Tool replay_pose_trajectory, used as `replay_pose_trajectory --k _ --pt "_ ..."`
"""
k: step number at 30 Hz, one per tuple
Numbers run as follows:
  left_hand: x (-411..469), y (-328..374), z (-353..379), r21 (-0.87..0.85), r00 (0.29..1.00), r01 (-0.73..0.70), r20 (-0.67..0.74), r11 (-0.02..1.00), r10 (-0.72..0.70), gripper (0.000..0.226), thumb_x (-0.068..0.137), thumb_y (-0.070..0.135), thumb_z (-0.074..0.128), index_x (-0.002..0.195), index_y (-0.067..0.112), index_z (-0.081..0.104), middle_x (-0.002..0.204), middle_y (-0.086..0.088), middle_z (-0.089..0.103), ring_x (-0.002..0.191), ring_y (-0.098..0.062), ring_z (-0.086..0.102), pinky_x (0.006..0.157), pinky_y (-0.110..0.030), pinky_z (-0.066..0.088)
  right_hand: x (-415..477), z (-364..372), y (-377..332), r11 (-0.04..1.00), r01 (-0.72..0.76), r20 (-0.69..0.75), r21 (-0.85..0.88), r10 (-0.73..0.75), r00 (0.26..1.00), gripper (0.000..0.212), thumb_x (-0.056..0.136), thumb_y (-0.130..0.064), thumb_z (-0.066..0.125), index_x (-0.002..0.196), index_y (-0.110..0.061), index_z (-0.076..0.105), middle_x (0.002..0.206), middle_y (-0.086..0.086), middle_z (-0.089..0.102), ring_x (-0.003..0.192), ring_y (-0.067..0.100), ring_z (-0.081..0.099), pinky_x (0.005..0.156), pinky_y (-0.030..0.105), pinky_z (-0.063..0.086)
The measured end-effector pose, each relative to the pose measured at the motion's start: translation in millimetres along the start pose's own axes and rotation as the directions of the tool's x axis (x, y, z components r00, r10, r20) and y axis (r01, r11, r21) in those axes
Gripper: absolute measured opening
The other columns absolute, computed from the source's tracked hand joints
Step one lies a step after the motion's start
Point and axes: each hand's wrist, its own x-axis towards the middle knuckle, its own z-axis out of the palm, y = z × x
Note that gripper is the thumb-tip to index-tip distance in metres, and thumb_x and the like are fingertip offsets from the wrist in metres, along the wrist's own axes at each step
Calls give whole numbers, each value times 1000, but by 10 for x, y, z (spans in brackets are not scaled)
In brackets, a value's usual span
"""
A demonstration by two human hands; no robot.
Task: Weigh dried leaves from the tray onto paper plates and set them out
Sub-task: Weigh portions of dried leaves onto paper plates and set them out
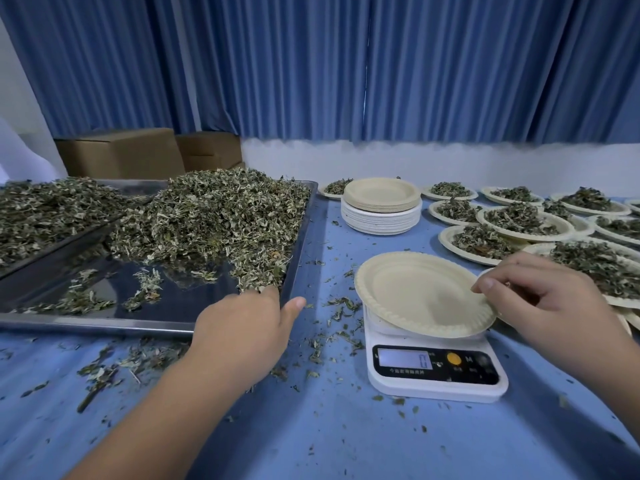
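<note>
A steel tray (166,317) at the left holds a big heap of dried leaves (214,216). My left hand (249,327) reaches over the tray's front right corner, its fingers buried in the edge of the heap and its thumb outside the rim. An empty paper plate (415,289) lies tilted on the white kitchen scale (436,368), whose display is lit. My right hand (543,299) pinches the plate's right rim between thumb and fingers.
A stack of empty paper plates (381,209) stands behind the scale. Several plates filled with leaves (519,223) cover the table's right side. A second tray of leaves (45,209) overlaps the first at far left. Cardboard boxes (121,154) stand behind. Loose leaf bits litter the blue tabletop (329,427).
</note>
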Motion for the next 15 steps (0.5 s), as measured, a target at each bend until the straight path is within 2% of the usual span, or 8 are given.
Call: replay_pose_trajectory --k 6,11,15 --pt "30 10 51 -55 993 53 -101 997 -59 46 97 61 20 84 21 38 71 6 48 61 -17 51 50 -30 35 9 7 10 1000 10 -13 -12 -10 1000 28 84 -7 66 68 -29 69 81 -5 62 66 18 53 64 18 37" --pt "81 -63 4 -219 988 104 -87 970 -126 48 91 67 36 77 23 48 63 5 56 56 -14 54 47 -26 35 13 3 15 999 3 -15 -35 -4 1000 27 84 -7 67 68 -29 70 84 -12 61 71 19 55 65 16 38" --pt "85 -104 -36 -346 982 138 -72 928 -172 45 87 65 50 74 23 50 51 6 49 44 -13 43 45 -24 28 10 -12 22 1000 -4 -19 -9 3 1000 28 85 -8 66 67 -29 70 78 -10 62 70 19 55 63 19 39"
